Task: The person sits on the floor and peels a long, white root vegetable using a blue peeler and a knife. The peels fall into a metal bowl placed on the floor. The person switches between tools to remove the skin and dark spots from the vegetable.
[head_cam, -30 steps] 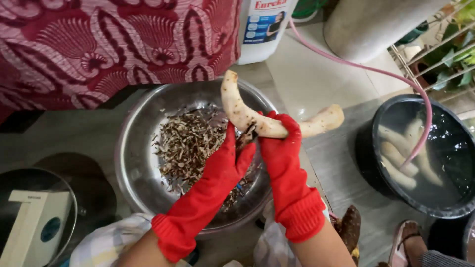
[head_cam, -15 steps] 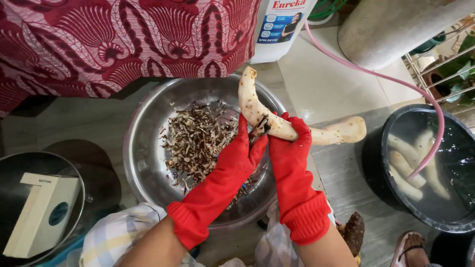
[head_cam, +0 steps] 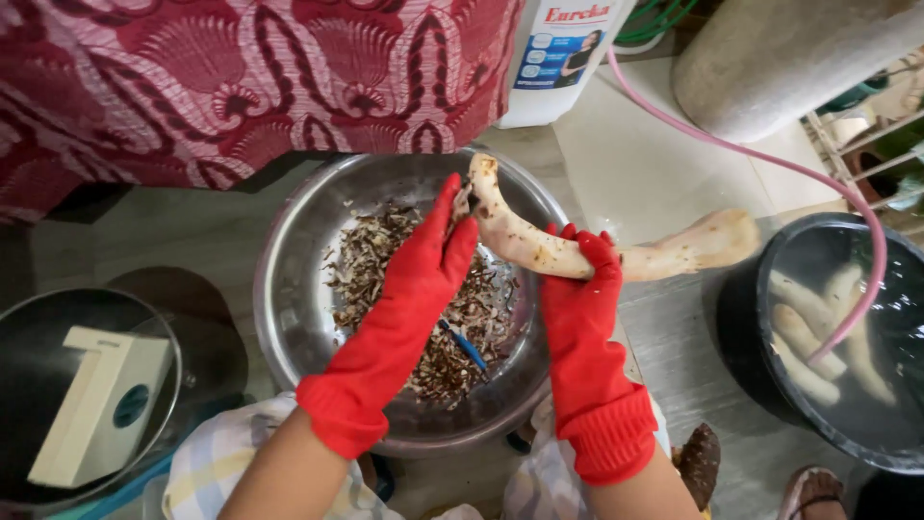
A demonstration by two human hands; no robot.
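Observation:
Both my hands wear red rubber gloves. My right hand (head_cam: 577, 279) grips the middle of a long pale peeled root (head_cam: 674, 255) held over a steel bowl (head_cam: 289, 289). My left hand (head_cam: 428, 270) closes on the root's near-left tip, thumb pressed against it. Something small and dark shows at its fingertips, and I cannot tell what it is. A thin blue stick (head_cam: 467, 347) shows just below this hand over the brown peelings (head_cam: 375, 279) in the bowl. Whether the hand holds it is unclear.
At the right, a black tub (head_cam: 760, 385) of water holds several pale roots, with a pink hose (head_cam: 770, 164) running into it. A white container (head_cam: 558, 58) and a red patterned cloth (head_cam: 241, 77) are behind the bowl. A lidded pot (head_cam: 58, 327) sits at left.
My left hand has slid up along the root from its middle to its tip. The right hand keeps its grip, and the root now lies flatter.

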